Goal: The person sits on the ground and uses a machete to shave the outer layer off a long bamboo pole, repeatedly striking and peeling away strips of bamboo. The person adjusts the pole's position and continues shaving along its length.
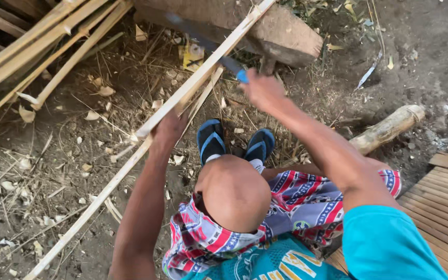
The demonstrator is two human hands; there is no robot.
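Seen from above, a seated person works on bare earth. The left hand (168, 130) is closed around a long, pale bamboo strip (198, 78), gripping it near its middle; the strip runs diagonally from the lower left of the ground up to the top of the view, where it leans across a thick wooden block (281, 31). The right hand (263, 89) is wrapped tight around the blue handle of a knife (219, 54), whose blurred dark blade lies against the strip just above the left hand. Between the two arms sit a bent knee and two feet in blue sandals (234, 142), close under the strip. To the upper left, a bundle of bamboo poles (32, 46) lies slanted, well apart from the hands. A short log (387, 127) rests on the ground to the right, beside the edge of a slatted wooden platform (447, 202). The ground (42, 171) around the strip is littered with shavings and dry chips, with open room to the left. A small crumpled yellow wrapper (193, 54) lies near the block, behind the strip.
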